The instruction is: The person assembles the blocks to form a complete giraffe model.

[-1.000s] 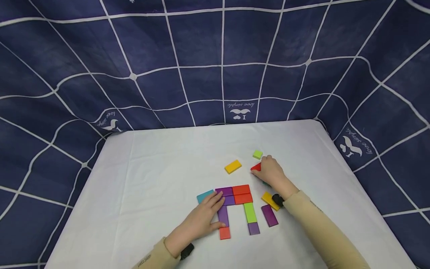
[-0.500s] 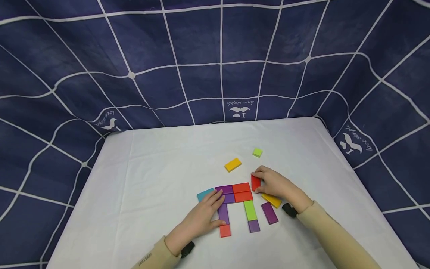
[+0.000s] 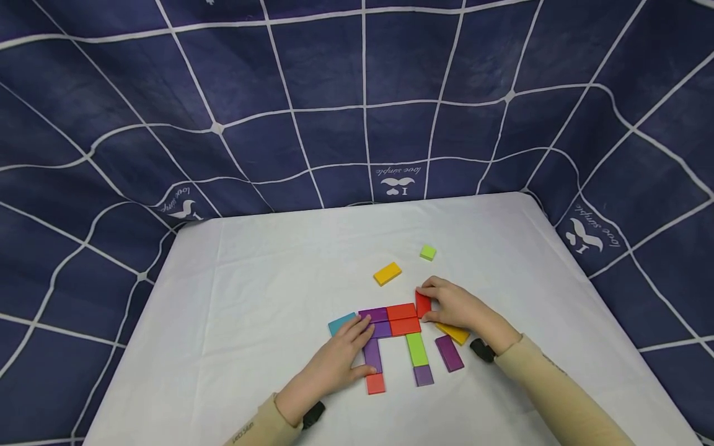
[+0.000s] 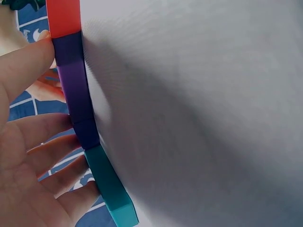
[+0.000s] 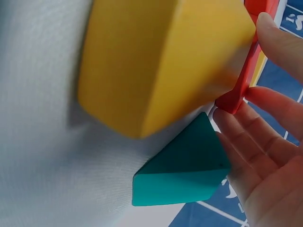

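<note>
My right hand (image 3: 454,303) pinches a red block (image 3: 423,305) between thumb and fingers. That block stands against the right end of a flat figure of coloured blocks. My left hand (image 3: 337,359) rests on the figure's left side. Its fingers lie over the dark purple block (image 3: 374,316) and the violet block (image 3: 381,329), with the thumb by the lower violet block (image 3: 372,356) and the orange-red block (image 3: 375,384). Two red blocks (image 3: 403,311), a teal block (image 3: 340,323), a lime block (image 3: 416,350) and a small purple block (image 3: 423,375) complete the outline.
A yellow block (image 3: 454,333) and a plum block (image 3: 449,353) lie near my right wrist. The right wrist view shows a teal triangular block (image 5: 184,170) beneath that hand. Farther back on the white cloth (image 3: 268,266) are another yellow block (image 3: 387,273) and a small lime block (image 3: 427,252).
My right hand has come nearer with the red block, turned it, and brought it against the figure's right end. My left hand has kept its place.
</note>
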The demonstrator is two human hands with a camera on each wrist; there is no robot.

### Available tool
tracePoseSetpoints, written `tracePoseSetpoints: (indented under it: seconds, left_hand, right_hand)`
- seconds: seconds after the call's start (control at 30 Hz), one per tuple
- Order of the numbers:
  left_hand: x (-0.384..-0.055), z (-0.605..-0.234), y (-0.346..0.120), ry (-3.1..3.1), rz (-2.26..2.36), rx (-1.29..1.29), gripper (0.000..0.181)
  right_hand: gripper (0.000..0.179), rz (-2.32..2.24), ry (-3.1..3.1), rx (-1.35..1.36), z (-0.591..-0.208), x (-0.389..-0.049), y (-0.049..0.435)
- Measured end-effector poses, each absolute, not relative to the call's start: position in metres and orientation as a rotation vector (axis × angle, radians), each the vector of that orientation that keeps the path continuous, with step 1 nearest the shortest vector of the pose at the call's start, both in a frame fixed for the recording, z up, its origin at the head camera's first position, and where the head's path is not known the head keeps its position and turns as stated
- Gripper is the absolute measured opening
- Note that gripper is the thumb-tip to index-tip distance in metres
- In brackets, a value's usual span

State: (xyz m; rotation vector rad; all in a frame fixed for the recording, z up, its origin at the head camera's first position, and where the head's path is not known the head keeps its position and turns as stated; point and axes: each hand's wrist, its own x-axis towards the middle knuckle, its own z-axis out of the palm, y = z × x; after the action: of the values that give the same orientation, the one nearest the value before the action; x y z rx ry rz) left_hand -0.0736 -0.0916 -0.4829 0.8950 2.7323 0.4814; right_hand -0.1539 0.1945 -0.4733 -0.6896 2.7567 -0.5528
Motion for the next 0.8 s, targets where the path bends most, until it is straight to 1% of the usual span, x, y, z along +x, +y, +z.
tracePoseSetpoints:
  seconds: [0.8]
  left_hand:
    - [-0.0737, -0.4859, -0.0918, 2.744, 0.479, 0.906, 0.077]
  right_hand:
    - [0.058, -0.615, 2.758, -0.742, -0.476, -0.1533, 0.1988]
